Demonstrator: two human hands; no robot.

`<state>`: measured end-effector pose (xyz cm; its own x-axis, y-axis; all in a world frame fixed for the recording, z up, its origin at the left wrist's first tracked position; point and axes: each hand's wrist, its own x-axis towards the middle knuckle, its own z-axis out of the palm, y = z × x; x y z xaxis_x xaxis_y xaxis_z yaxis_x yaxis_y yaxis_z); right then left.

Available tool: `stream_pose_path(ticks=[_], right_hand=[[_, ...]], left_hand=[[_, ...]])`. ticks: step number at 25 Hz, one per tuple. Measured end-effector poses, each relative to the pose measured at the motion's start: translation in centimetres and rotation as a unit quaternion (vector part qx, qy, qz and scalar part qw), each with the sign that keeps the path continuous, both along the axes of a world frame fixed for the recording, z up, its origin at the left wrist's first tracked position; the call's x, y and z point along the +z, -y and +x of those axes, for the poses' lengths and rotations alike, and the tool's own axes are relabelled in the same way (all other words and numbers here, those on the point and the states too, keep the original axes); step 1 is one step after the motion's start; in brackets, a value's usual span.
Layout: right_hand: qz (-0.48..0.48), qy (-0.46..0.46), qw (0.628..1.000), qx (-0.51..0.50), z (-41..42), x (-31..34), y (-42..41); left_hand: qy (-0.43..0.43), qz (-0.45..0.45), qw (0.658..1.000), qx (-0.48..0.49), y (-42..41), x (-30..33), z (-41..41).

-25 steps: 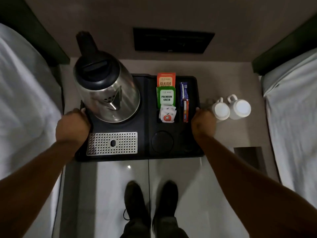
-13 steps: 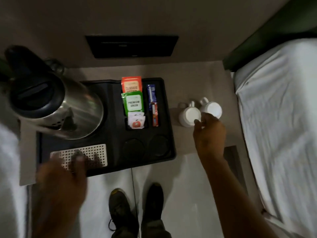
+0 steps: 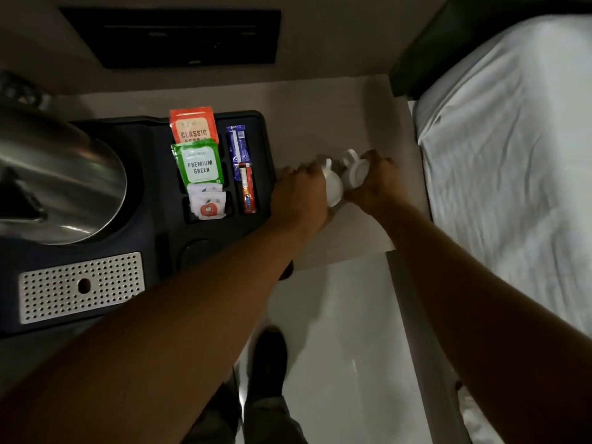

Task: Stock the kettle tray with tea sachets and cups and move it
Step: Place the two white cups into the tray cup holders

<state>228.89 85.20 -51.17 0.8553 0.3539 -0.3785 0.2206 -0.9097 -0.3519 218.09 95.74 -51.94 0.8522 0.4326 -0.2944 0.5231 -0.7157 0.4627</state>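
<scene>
A black kettle tray [image 3: 160, 225] lies on the bedside table, carrying a steel kettle [image 3: 61, 181] at the left and a perforated metal drip plate [image 3: 80, 286] in front. Its slots hold an orange tea sachet [image 3: 193, 126], a green tea sachet [image 3: 200, 163], a white sachet [image 3: 208, 205] and blue and red stick sachets [image 3: 242, 168]. Two white cups stand on the table right of the tray. My left hand [image 3: 299, 190] grips the left cup [image 3: 333, 185]. My right hand [image 3: 378, 182] wraps the right cup [image 3: 355, 169].
The pale table top [image 3: 320, 129] runs back to a wall with a dark panel [image 3: 179, 36]. A bed with white sheets [image 3: 512, 161] flanks the right. My shoes [image 3: 267, 360] stand on the glossy floor below the table edge.
Both hands left the tray's sides. My right hand reached the cups first, then my left arm swung across the tray to them. The view shifted right.
</scene>
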Motion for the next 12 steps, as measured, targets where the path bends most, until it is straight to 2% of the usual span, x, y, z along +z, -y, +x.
stream_pose_path(ticks=[2,4,8,12], right_hand=[[0.044,0.028,0.998,-0.023,-2.8,1.4,0.2],[0.095,0.035,0.995,-0.023,-7.7,2.9,-0.2],[0.109,-0.037,0.993,0.004,-17.1,2.7,-2.8],[0.055,-0.047,0.997,0.01,-19.9,0.5,-5.3]], left_hand=[[0.06,-0.022,0.997,0.035,-0.5,1.3,-3.7],[0.101,-0.034,0.988,0.112,-1.3,2.7,-10.1],[0.042,-0.014,0.978,0.203,-3.7,2.1,-20.6],[-0.003,-0.009,0.978,0.209,-4.8,0.4,-21.3]])
